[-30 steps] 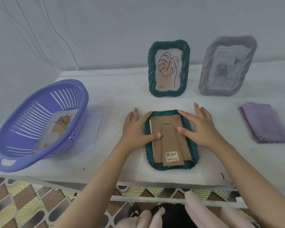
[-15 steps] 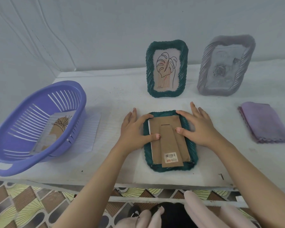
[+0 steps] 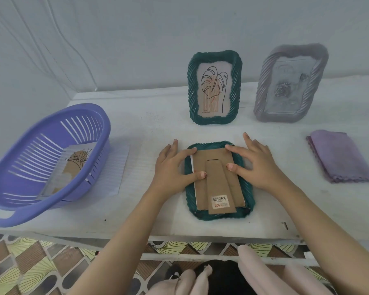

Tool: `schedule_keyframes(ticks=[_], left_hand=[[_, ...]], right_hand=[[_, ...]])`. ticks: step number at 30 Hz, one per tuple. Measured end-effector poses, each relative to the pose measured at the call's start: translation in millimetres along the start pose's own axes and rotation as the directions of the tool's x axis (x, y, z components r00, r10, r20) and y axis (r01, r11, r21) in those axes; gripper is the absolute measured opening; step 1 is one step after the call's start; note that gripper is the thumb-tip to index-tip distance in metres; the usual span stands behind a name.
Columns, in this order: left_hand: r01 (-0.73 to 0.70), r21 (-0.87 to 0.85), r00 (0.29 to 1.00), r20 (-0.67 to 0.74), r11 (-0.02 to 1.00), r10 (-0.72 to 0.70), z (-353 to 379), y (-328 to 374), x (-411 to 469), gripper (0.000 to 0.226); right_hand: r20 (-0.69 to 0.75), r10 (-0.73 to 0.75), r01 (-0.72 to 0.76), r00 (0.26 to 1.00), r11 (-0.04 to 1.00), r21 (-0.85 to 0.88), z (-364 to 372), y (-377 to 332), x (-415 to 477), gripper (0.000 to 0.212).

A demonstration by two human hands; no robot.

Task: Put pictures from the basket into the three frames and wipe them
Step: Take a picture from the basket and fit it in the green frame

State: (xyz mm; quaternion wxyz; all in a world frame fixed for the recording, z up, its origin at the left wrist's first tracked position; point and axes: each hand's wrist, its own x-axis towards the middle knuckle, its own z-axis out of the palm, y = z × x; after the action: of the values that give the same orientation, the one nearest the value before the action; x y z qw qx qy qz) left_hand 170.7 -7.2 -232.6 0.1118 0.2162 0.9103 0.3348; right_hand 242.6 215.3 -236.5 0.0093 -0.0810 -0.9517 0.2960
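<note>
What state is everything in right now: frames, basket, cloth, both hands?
Lying green frame, face down, cardboard back in, stand folded flat.
Standing green frame, upright, leaf picture in.
Grey frame, upright, rose picture in.
Basket, holds one picture.
Cloth, folded, untouched.
Left hand, fingers straight, thumb pressing the back.
Right hand, same.

Reaching forward with both arms, bare, converging toward centre. Pressing down with left hand (image 3: 170, 169), palm flat, fingers straight, thumb stretched rightward. Mirroring with right hand (image 3: 258, 167), fingers spread, thumb stretched leftward.
</note>
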Motion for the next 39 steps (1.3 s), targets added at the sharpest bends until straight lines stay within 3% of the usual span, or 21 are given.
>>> schedule_keyframes(ticks=[4, 8, 12, 16, 25, 33, 39], left_hand=[[-0.094, -0.038, 0.993, -0.078, 0.995, 0.091, 1.6, 0.3, -8.3, 0.062], [-0.228, -0.072, 0.964, -0.157, 0.971, 0.215, 0.4, 4.6, -28.5, 0.035], [-0.299, -0.078, 0.954, 0.005, 0.951, 0.301, -0.1, 0.2, -55.8, 0.03], [-0.276, -0.058, 0.946, 0.161, 0.959, 0.282, -1.8, -5.7, -66.2, 0.044], [-0.351, 0.074, 0.91, 0.261, 0.934, 0.321, -13.5, -6.2, -63.2, 0.051], [-0.558, 0.484, 0.828, 0.368, 0.674, 0.422, -26.7, 6.1, -56.0, 0.05], [-0.623, 0.582, 0.781, 0.423, 0.523, 0.46, -27.5, 11.9, -55.6, 0.048]], right_hand=[[-0.075, -0.022, 0.029, 0.997, 0.996, 0.085, -1.3, -4.5, -14.1, 0.051], [-0.119, -0.095, 0.111, 0.988, 0.984, 0.138, -5.0, -5.0, -49.0, 0.031], [-0.036, -0.172, 0.175, 0.984, 0.977, 0.124, -3.2, 0.9, -82.8, 0.031], [0.028, -0.172, 0.171, 0.985, 0.984, 0.052, -3.3, 5.1, -96.9, 0.034], [0.028, -0.213, 0.214, 0.977, 0.976, -0.036, -11.1, -1.3, -86.7, 0.033], [0.082, -0.297, 0.304, 0.951, 0.947, -0.106, -17.8, -5.7, -73.8, 0.031], [0.042, -0.43, 0.429, 0.902, 0.878, -0.21, -13.5, -5.2, -75.8, 0.039]])
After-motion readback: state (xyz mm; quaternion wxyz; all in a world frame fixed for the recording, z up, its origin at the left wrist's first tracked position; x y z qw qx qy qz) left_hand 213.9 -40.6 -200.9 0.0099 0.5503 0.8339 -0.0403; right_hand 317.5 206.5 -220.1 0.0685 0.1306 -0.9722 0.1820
